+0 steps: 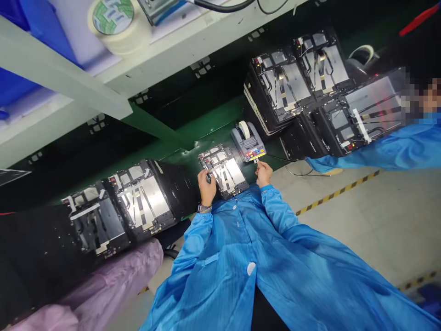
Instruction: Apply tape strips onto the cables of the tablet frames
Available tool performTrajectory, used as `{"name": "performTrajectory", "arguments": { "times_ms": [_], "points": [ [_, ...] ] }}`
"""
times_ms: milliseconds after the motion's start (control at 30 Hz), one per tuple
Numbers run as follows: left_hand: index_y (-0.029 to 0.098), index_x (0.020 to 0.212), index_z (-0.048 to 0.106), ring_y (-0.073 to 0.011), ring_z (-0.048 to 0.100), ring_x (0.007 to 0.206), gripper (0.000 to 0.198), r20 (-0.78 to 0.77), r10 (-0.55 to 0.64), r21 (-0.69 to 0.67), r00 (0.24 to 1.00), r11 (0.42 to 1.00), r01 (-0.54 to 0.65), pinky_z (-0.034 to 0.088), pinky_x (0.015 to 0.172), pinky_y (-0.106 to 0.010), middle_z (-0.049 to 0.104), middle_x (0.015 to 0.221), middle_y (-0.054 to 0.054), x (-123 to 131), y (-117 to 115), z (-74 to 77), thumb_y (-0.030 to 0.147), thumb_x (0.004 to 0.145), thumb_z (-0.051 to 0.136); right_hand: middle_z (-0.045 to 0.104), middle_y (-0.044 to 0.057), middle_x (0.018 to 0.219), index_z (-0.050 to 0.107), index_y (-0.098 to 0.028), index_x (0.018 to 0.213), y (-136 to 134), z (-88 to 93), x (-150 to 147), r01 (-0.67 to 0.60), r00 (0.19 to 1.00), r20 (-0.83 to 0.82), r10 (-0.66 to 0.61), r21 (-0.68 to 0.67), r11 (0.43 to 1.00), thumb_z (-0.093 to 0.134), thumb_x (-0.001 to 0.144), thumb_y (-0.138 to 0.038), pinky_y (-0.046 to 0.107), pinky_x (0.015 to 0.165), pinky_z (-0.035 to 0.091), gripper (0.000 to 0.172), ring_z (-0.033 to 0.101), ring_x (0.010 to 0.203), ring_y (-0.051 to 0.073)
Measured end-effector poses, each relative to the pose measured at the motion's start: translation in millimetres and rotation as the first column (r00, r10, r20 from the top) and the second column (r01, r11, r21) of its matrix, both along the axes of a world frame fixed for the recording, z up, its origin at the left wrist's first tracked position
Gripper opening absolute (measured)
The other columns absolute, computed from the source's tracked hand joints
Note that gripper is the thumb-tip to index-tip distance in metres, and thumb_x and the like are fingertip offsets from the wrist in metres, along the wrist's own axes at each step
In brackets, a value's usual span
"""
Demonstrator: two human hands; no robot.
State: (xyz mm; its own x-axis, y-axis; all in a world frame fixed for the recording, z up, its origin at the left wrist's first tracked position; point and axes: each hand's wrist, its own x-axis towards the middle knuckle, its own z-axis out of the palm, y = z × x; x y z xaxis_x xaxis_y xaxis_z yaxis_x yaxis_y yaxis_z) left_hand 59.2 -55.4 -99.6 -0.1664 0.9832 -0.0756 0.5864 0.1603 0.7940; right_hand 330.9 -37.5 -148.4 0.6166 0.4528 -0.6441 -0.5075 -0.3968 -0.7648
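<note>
An open electronic device with metal plates and black ribbon cables (231, 176) lies on the green bench before me. My left hand (206, 187) is at its left edge, fingers curled round a small dark object I cannot make out. Right of the device stands a grey tape dispenser (248, 143) with a roll of pale tape on top and coloured buttons. My right hand (263, 174) is closed at the dispenser's front, thumb and finger pinching the end of a short pale tape strip (256, 161).
Stacked devices stand at the left (144, 202) and the right (284, 87). A co-worker's blue sleeve (379, 149) reaches in at right, a pink sleeve (120, 280) at lower left. A white shelf (179, 50) with tape rolls (120, 27) crosses above.
</note>
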Motion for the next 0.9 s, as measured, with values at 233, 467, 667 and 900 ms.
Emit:
{"name": "performTrajectory", "arguments": {
  "times_ms": [233, 467, 667, 900],
  "points": [
    [0.021, 0.131, 0.062, -0.0357, 0.043, 0.147, 0.039, -0.111, 0.000, 0.056, 0.994, 0.998, 0.007, 0.031, 0.126, -0.058, 0.051, 0.149, -0.020, 19, 40, -4.7, 0.020, 0.092, 0.064, 0.065, -0.005, 0.073, 0.058, -0.020, 0.096, 12, -4.9, -8, 0.125, 0.986, -0.104, -0.130, -0.058, 0.991, 0.072, 0.081, -0.014, 0.018, 0.058, 0.055, 0.021, 0.062, 0.064, 0.009],
    [0.014, 0.145, 0.049, -0.0350, 0.035, 0.152, 0.056, -0.212, 0.111, -0.016, 0.971, 0.993, -0.117, 0.027, 0.128, -0.052, 0.041, 0.159, -0.023, 28, 41, -5.0, 0.025, 0.093, 0.066, 0.060, -0.007, 0.071, 0.056, -0.019, 0.110, 1, -6.8, -11, 0.117, 0.991, -0.046, -0.124, -0.127, 0.985, 0.072, 0.081, -0.020, 0.025, 0.064, 0.060, 0.033, 0.061, 0.062, 0.011],
    [0.019, 0.137, 0.050, -0.0264, 0.057, 0.135, 0.047, 0.027, 0.261, -0.339, 0.965, 0.911, -0.237, 0.044, 0.119, -0.045, 0.053, 0.143, -0.018, 10, -14, -26.2, 0.034, 0.096, 0.067, 0.068, 0.004, 0.109, 0.042, -0.022, 0.148, -71, 11.0, -37, -0.364, 0.885, 0.379, 0.271, 0.200, 0.910, 0.072, 0.088, -0.039, 0.042, 0.105, 0.058, 0.069, 0.071, 0.102, 0.017],
    [0.019, 0.109, 0.062, -0.0206, 0.065, 0.096, 0.024, -0.007, 0.251, -0.351, 0.968, 0.906, -0.238, 0.055, 0.098, -0.041, 0.063, 0.106, -0.008, 21, -51, -17.4, 0.036, 0.094, 0.068, 0.054, 0.018, 0.143, 0.030, -0.022, 0.160, -68, 8.4, -57, -0.701, 0.635, 0.567, 0.525, 0.138, 0.700, 0.061, 0.098, -0.041, 0.045, 0.112, 0.055, 0.072, 0.062, 0.133, 0.025]
  ]
}}
